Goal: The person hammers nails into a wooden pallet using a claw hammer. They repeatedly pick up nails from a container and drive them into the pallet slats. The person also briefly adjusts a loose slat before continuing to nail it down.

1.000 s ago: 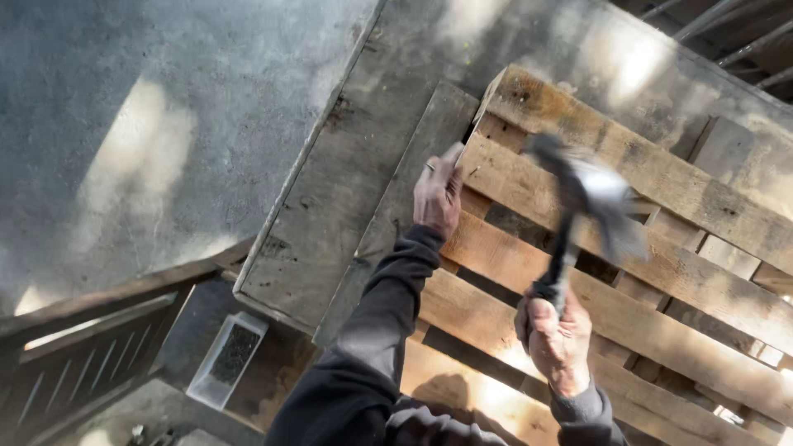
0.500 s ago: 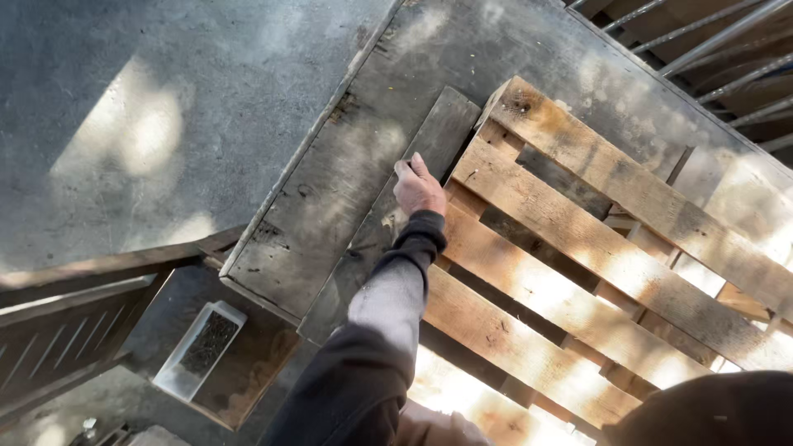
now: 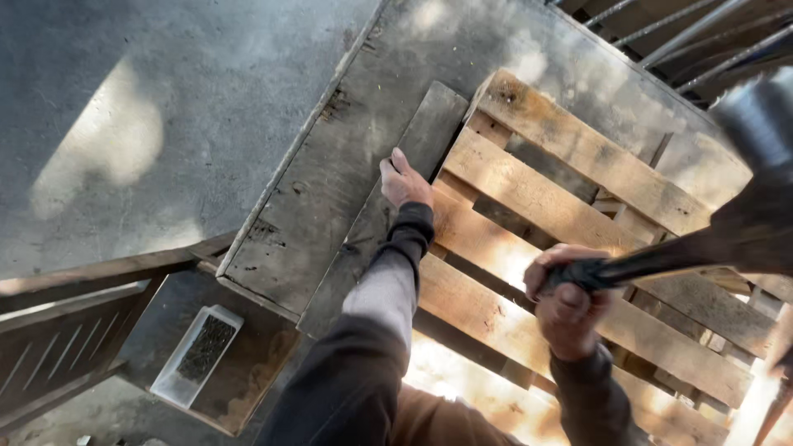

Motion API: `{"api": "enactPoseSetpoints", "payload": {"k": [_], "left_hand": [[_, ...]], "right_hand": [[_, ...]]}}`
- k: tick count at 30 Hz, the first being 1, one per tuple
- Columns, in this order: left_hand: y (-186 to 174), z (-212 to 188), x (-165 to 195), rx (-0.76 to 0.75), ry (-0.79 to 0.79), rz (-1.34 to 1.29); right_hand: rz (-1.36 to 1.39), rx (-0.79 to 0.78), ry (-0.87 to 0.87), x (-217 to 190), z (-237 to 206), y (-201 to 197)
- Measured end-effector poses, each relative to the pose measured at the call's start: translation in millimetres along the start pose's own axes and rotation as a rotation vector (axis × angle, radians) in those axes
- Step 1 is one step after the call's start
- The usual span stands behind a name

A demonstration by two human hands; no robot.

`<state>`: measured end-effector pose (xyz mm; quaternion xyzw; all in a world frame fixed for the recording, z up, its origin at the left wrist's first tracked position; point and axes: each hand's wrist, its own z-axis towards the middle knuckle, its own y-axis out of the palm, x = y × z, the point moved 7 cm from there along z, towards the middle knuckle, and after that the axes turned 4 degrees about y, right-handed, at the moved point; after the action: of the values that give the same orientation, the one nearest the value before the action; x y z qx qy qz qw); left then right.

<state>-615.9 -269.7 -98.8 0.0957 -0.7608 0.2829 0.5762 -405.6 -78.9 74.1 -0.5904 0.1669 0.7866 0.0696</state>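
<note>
My left hand (image 3: 405, 182) presses flat on a grey weathered plank (image 3: 388, 198) at the left edge of a wooden pallet (image 3: 545, 198). My right hand (image 3: 566, 301) grips the dark handle of a hammer (image 3: 661, 260). The hammer's metal head (image 3: 760, 124) is raised high at the right, close to the camera and blurred. The pallet's pale slats run diagonally beneath both hands.
A large grey board (image 3: 330, 157) lies under the plank on the concrete floor (image 3: 124, 124). A clear rectangular box of small dark pieces (image 3: 197, 355) sits at lower left on a wooden surface. Metal bars (image 3: 661, 33) run along the top right.
The hammer was swung down on the pallet a second ago, left view, and is now raised again at the right. My left hand has stayed on the plank.
</note>
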Motion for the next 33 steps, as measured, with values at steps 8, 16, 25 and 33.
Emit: {"api": "enactPoseSetpoints", "payload": {"k": [8,16,25,33], "left_hand": [[26,13,-26,-0.401,-0.690,-1.047],[-28,1,10,-0.893,-0.669,-1.015],[-38,-40,-11,-1.068,-0.621,-1.056],[-41,-60,-11,-0.976,-0.716,-1.177]], "right_hand": [[-0.368,0.174,0.929,77,-51,-9],[-0.259,0.257,1.012,81,-165,4],[-0.221,0.297,1.171,77,-185,11],[-0.325,0.211,1.197,92,-202,1]]}}
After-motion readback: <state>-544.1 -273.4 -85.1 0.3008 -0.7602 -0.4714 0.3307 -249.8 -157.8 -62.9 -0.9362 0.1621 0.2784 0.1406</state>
